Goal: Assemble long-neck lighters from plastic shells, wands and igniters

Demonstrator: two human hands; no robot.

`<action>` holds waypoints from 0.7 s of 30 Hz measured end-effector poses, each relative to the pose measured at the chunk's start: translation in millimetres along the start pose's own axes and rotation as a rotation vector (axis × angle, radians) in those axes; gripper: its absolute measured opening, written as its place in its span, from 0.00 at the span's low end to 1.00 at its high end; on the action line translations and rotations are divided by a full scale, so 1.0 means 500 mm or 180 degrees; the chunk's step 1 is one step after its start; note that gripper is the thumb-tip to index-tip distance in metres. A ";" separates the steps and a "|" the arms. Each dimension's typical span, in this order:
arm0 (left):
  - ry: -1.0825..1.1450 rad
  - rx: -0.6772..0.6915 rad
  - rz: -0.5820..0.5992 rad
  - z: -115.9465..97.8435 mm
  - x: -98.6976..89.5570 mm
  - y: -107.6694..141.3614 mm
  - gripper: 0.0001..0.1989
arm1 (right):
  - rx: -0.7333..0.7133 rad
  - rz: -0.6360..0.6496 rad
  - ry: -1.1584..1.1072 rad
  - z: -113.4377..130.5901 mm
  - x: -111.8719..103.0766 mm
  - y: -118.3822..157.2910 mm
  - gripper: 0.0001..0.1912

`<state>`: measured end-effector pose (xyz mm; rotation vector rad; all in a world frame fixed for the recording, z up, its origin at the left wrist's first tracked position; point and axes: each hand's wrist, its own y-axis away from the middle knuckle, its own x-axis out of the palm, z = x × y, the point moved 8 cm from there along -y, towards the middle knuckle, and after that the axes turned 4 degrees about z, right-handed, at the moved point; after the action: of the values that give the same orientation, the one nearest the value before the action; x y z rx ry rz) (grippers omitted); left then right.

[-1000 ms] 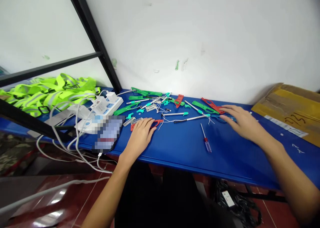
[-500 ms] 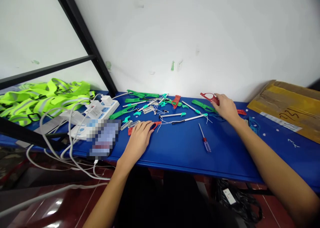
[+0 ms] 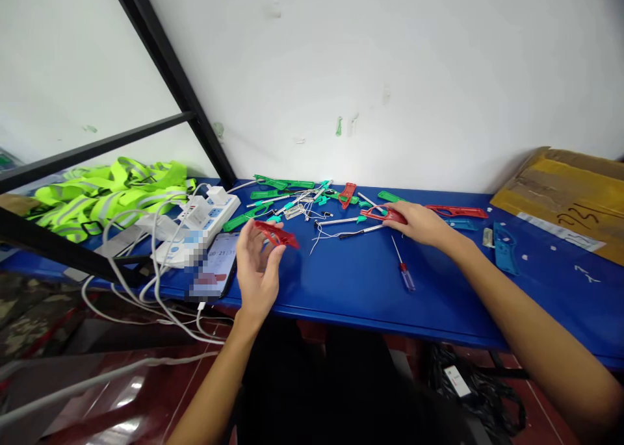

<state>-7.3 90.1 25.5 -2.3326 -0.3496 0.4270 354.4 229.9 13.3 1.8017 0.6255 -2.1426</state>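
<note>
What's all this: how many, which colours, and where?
Long table: one, blue, centre.
Flat plastic casings: four visible, red, two held, two on table.
Flat plastic pieces: several, green, back of table.
Plastic panels: two, blue, table's right side.
Thin metal rods: several, silver and teal, table's middle.
Wires: several, white, among rods.
Slim screwdriver: one, purple handle, table's front.
Power strip: one, white, table's left side.
Thick cables: several, white, left.
Flat phone: one, black edges, beside strip.
Fabric straps: heap, lime, far left.
Cardboard box: one, brown, far right.
Metal frame: one, black, left.
Wall: one, white, behind.
Plastic bag: one, black, below table.
Left hand: one, bare, centre.
Right hand: one, bare, centre.
</note>
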 end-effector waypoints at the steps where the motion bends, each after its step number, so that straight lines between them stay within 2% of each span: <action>1: 0.0249 -0.0100 0.0111 0.000 0.006 0.000 0.32 | 0.0067 -0.0038 0.0063 -0.010 -0.001 0.000 0.30; 4: 0.0861 -0.0491 0.0896 0.006 0.049 0.009 0.27 | 0.0308 -0.0117 0.0269 -0.046 -0.008 0.004 0.31; 7: 0.1363 -0.0838 0.1749 0.001 0.101 0.038 0.20 | 0.0588 -0.0143 0.0441 -0.089 -0.016 0.012 0.32; 9: 0.1331 -0.0965 0.2127 -0.003 0.124 0.057 0.24 | 0.0755 -0.0113 0.0510 -0.119 -0.017 0.020 0.32; 12: 0.0786 -0.0984 0.2229 0.003 0.133 0.061 0.39 | 0.0894 -0.0064 0.0541 -0.156 -0.016 0.033 0.31; 13: 0.0570 -0.0959 0.2217 0.007 0.131 0.058 0.41 | 0.0911 -0.0064 0.0536 -0.165 -0.016 0.036 0.31; 17: -0.0095 -0.0690 0.2344 0.015 0.131 0.054 0.31 | 0.0861 -0.0219 0.0474 -0.171 -0.025 0.043 0.33; 19: -0.0243 -0.0554 0.2318 0.014 0.130 0.054 0.30 | 0.0681 -0.0348 0.0396 -0.147 -0.035 0.038 0.34; 21: -0.0402 -0.0521 0.2114 0.016 0.122 0.050 0.31 | 0.0340 -0.0414 0.0254 -0.104 -0.042 0.027 0.32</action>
<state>48.3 99.8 -10.0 -2.5493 0.3662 0.8899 409.6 242.1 24.8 1.9612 0.6763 -2.2360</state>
